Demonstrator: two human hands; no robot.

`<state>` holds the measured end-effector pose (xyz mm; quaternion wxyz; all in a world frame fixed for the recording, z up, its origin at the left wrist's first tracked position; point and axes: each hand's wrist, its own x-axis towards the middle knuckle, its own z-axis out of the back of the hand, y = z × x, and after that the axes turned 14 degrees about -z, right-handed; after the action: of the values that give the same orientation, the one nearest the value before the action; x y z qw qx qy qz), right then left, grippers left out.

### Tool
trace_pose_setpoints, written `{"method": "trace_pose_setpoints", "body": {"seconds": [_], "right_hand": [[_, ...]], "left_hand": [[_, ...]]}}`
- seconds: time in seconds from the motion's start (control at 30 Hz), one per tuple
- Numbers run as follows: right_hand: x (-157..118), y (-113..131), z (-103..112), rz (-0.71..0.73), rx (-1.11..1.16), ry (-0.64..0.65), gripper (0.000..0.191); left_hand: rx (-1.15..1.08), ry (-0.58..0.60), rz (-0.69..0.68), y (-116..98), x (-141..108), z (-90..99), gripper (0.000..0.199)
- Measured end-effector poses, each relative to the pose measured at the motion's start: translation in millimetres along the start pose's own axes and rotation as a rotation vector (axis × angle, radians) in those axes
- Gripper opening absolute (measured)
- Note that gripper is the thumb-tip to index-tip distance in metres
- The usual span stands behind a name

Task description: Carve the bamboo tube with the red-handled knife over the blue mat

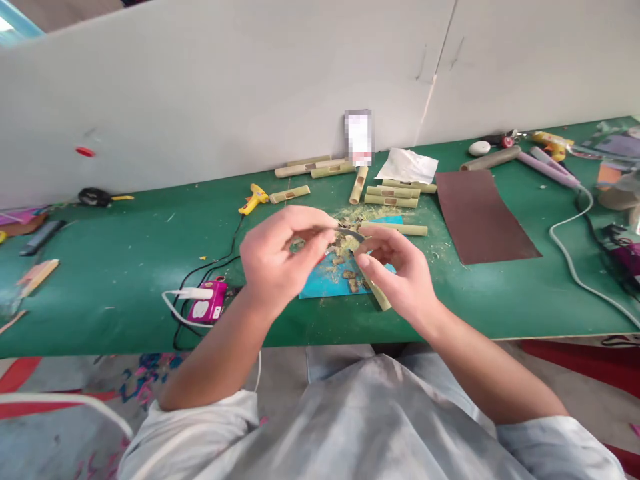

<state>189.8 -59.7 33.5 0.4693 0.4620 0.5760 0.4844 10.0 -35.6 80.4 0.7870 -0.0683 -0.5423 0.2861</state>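
My left hand and my right hand are raised above the green table, fingers closed in a pinch. Between them runs a thin, grey, curved strip; each hand grips one end, and its exact kind cannot be made out. Beneath lies a blue sheet strewn with shavings and brown chips. One bamboo tube slants under my right hand, partly hidden by it. Another bamboo tube lies just beyond that hand.
Several bamboo tubes with cut slots lie toward the wall. A yellow glue gun and a pink power strip with cables are at left. To the right are a brown sheet, white paper and a pink hair straightener.
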Motion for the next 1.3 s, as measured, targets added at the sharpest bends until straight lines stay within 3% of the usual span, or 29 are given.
{"method": "trace_pose_setpoints", "body": {"seconds": [0.13, 0.23, 0.33, 0.43, 0.57, 0.63, 0.77, 0.9, 1.07, 1.2, 1.3], "right_hand": [[-4.2, -8.3, 6.1, -0.007, 0.250, -0.032, 0.034], [-0.7, -20.9, 9.9, -0.056, 0.354, -0.108, 0.027], [1.5, -28.7, 13.5, -0.061, 0.371, -0.177, 0.023], [2.6, -33.3, 17.0, -0.057, 0.289, -0.232, 0.024], [6.7, -43.5, 21.4, -0.052, 0.126, -0.245, 0.021], [9.4, -47.9, 23.4, -0.066, 0.065, -0.246, 0.023], [13.0, -49.2, 28.0, -0.073, 0.027, -0.244, 0.023], [16.1, -48.0, 32.5, -0.130, -0.009, -0.190, 0.023], [19.9, -44.9, 32.6, -0.227, -0.008, -0.160, 0.026], [18.7, -39.1, 30.8, -0.214, 0.022, -0.165, 0.029], [16.9, -38.3, 31.2, -0.203, 0.053, -0.166, 0.030]], "left_hand": [[0.097, 0.176, -0.273, -15.0, -11.7, -12.3, 0.016], [0.063, 0.237, -0.297, -8.0, -28.5, -25.9, 0.021], [-0.009, 0.257, -0.236, 0.3, -45.2, -39.0, 0.018], [-0.154, 0.222, -0.003, 3.5, -56.8, -51.2, 0.010], [-0.543, 0.121, 0.642, 4.7, -61.0, -64.6, 0.021], [-0.751, 0.111, 0.886, 6.2, -58.5, -67.8, 0.031], [-0.967, 0.089, 1.092, 11.0, -50.0, -67.7, 0.039], [-1.002, -0.104, 1.178, 17.9, -45.2, -69.4, 0.046], [-0.845, -0.211, 1.077, 27.1, -49.3, -78.9, 0.031], [-0.540, -0.250, 0.787, 31.4, -55.0, -83.7, 0.040], [-0.315, -0.191, 0.529, 30.4, -57.4, -82.5, 0.034]]}}
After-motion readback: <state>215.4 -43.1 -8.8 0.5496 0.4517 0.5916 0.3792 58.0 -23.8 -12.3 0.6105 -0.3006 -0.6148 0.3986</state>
